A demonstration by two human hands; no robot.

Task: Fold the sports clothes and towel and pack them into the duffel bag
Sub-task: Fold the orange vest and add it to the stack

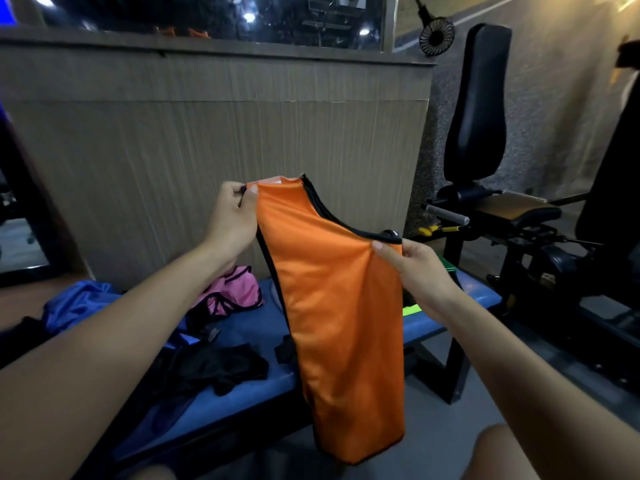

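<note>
Left hand [232,216] fingers pinching orange vest [339,306], right hand [414,268] gripping it

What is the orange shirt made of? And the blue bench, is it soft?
The orange shirt looks like thin, smooth sports fabric, probably polyester: it has a slight sheen and hangs limp in soft folds, with black trim. The blue bench top looks like padded vinyl, smooth and slightly shiny, so probably soft, on a dark metal-looking frame.
</note>
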